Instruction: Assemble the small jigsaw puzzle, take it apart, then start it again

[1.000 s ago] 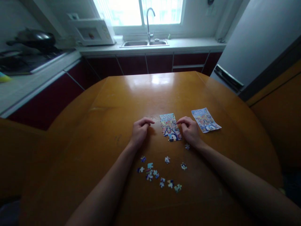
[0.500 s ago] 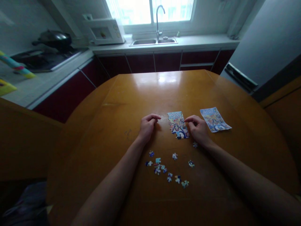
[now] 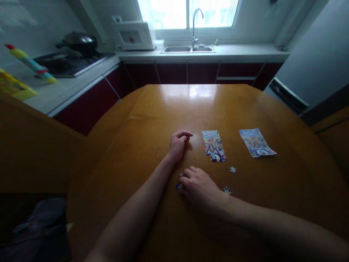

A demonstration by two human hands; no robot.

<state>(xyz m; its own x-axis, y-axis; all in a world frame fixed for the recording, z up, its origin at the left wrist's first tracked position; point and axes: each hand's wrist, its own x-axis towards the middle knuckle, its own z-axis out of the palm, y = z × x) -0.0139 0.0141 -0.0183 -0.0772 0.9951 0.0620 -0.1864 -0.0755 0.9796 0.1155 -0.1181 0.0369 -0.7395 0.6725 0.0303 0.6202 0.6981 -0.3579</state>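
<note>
A partly joined jigsaw puzzle (image 3: pixel 213 145) lies on the table, its lower left edge uneven. Left of it rests my left hand (image 3: pixel 178 145), fingers curled in and no piece visible in them, apart from the puzzle. My right hand (image 3: pixel 197 187) reaches over the loose pieces below the puzzle, fingers bent down onto them; its fingertips and most pieces are hidden. A dark blue puzzle piece (image 3: pixel 177 186) shows beside the right fingertips. Further right lie a pale puzzle piece (image 3: pixel 232 169) and a dark-and-white puzzle piece (image 3: pixel 227 190) near my right wrist.
A creased picture sheet (image 3: pixel 257 142) with a matching design lies right of the puzzle. The wooden table (image 3: pixel 122 145) has a rounded edge. Beyond it stand a counter with a sink (image 3: pixel 177 49), a microwave (image 3: pixel 136 35), a stove with a wok (image 3: pixel 80 42), and a fridge (image 3: pixel 313 58).
My right hand has left the puzzle's right edge and moved down and left over the loose pieces. My left hand stays beside the puzzle. The whole view has shifted slightly.
</note>
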